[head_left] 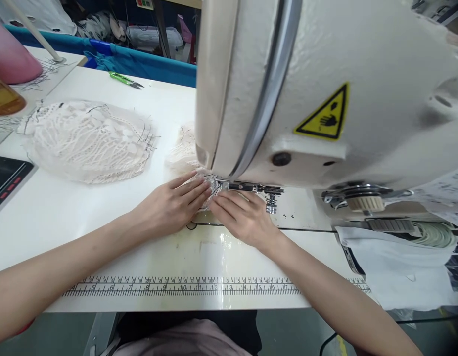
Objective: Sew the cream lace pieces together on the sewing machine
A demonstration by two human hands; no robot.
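Note:
My left hand lies flat on a piece of cream lace fabric, its fingers stretched toward the presser foot area of the sewing machine. From the other side, my right hand rests flat with fingertips on the same lace, close under the machine's head. More of the lace bunches up behind the needle area, partly hidden by the machine. The needle itself cannot be made out. To the left, a larger pile of cream lace pieces with dark thread ends sits on the white table.
Green thread snips lie at the back of the table. A pink thread cone and an amber one stand far left, above a black control panel. A printed ruler runs along the front edge. White cloth lies right.

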